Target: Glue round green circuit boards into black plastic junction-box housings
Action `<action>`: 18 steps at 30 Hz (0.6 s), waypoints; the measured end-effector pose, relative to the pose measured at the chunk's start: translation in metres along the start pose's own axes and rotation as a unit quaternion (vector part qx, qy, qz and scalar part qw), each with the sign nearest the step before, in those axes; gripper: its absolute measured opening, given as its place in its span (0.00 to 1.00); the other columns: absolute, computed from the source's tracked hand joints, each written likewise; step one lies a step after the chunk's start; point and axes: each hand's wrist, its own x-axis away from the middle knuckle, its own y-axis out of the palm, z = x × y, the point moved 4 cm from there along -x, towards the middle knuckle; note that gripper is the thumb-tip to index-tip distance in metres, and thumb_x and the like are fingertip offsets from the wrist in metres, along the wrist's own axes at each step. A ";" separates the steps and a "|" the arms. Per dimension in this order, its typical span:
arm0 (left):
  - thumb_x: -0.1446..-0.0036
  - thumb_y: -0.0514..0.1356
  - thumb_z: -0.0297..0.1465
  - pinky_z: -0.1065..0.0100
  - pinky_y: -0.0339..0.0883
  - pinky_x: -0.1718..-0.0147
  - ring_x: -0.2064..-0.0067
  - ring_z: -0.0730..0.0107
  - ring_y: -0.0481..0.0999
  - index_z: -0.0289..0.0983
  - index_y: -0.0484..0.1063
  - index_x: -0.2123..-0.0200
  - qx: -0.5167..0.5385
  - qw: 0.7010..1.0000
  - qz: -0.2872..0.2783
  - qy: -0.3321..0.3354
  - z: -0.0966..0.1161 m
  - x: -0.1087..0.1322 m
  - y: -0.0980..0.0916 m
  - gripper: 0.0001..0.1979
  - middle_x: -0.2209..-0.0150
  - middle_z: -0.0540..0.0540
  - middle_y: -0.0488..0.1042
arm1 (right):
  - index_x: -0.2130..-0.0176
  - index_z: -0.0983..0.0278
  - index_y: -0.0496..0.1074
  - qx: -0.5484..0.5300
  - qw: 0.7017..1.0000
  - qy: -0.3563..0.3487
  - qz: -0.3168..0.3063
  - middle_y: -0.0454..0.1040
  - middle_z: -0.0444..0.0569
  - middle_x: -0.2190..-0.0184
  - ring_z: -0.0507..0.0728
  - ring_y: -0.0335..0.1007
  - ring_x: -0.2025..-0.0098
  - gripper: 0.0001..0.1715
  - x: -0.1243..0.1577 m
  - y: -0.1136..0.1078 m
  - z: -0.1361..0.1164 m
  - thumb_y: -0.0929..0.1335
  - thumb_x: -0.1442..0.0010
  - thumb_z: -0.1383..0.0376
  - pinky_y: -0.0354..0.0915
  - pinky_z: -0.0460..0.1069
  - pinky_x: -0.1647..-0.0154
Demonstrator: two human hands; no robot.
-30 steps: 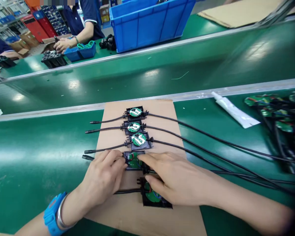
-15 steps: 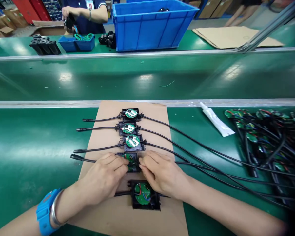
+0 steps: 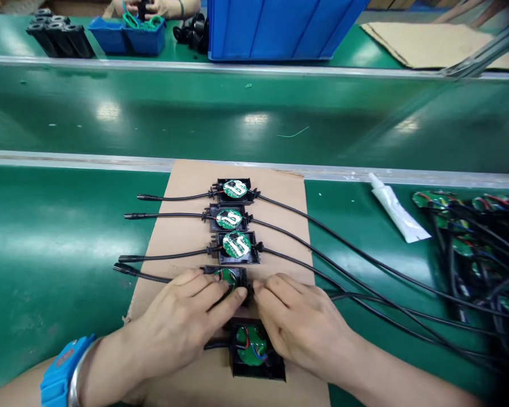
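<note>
The counter [image 3: 59, 243] is smooth and glossy, the cardboard sheet [image 3: 178, 234] matt. Housings [image 3: 275, 368] look like black plastic; circuit boards [image 3: 236, 245] shine; cables [image 3: 173, 215] appear smooth and rubbery. The wristwatch [image 3: 63, 373] looks plastic, the bangle [image 3: 75, 377] polished metal.

Nothing legible right now; over at eight o'clock, reddish marks on the chunky blue plastic wristwatch [image 3: 64, 370] blur unreadably.

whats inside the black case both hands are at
Part of a green circuit board shows inside the black case. The left hand covers much of the case's near left part, so whatever lies beneath it can't be seen.
</note>
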 end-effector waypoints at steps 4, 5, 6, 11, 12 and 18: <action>0.39 0.48 0.21 0.58 0.63 0.53 0.55 0.59 0.69 0.30 0.61 0.41 -0.012 0.999 -0.026 -0.016 0.005 -0.005 0.003 0.23 0.55 0.42 0.72 | 0.73 0.63 0.64 0.000 0.999 0.011 -0.039 0.63 0.46 0.75 0.55 0.57 0.73 0.12 -0.004 0.005 -0.001 0.60 0.43 0.77 0.48 0.51 0.77; 0.40 0.49 0.22 0.58 0.63 0.55 0.57 0.59 0.68 0.30 0.62 0.41 -0.018 0.999 -0.036 -0.025 0.007 -0.007 0.005 0.23 0.56 0.42 0.72 | 0.73 0.63 0.64 -0.004 0.999 0.011 -0.052 0.63 0.46 0.76 0.55 0.57 0.73 0.12 -0.006 0.006 0.000 0.60 0.44 0.77 0.46 0.51 0.77; 0.41 0.50 0.23 0.57 0.64 0.57 0.58 0.59 0.68 0.30 0.62 0.42 -0.026 0.998 -0.045 -0.035 0.008 -0.008 0.006 0.23 0.57 0.42 0.72 | 0.74 0.63 0.64 -0.006 0.998 0.007 -0.064 0.63 0.46 0.76 0.55 0.57 0.73 0.12 -0.008 0.007 0.002 0.60 0.45 0.78 0.45 0.51 0.78; 0.47 0.52 0.21 0.58 0.63 0.60 0.62 0.60 0.67 0.33 0.63 0.42 -0.041 0.995 -0.064 -0.060 0.007 -0.008 0.006 0.27 0.57 0.43 0.72 | 0.73 0.64 0.67 -0.036 0.996 0.004 -0.081 0.66 0.47 0.73 0.55 0.58 0.69 0.12 -0.013 0.000 0.011 0.60 0.42 0.76 0.52 0.50 0.72; 0.49 0.52 0.20 0.58 0.63 0.60 0.61 0.60 0.67 0.33 0.62 0.42 -0.039 0.996 -0.062 -0.057 0.007 -0.008 0.006 0.28 0.56 0.43 0.71 | 0.72 0.64 0.68 -0.051 0.996 0.013 -0.078 0.67 0.48 0.72 0.55 0.58 0.67 0.12 -0.013 -0.002 0.013 0.61 0.41 0.75 0.54 0.49 0.69; 0.50 0.51 0.19 0.55 0.62 0.58 0.59 0.57 0.67 0.30 0.61 0.42 -0.057 0.995 -0.063 -0.044 0.009 -0.007 0.005 0.29 0.56 0.41 0.72 | 0.74 0.67 0.68 -0.117 0.992 0.041 -0.011 0.65 0.50 0.73 0.55 0.56 0.67 0.16 -0.008 -0.001 0.015 0.58 0.39 0.74 0.56 0.49 0.67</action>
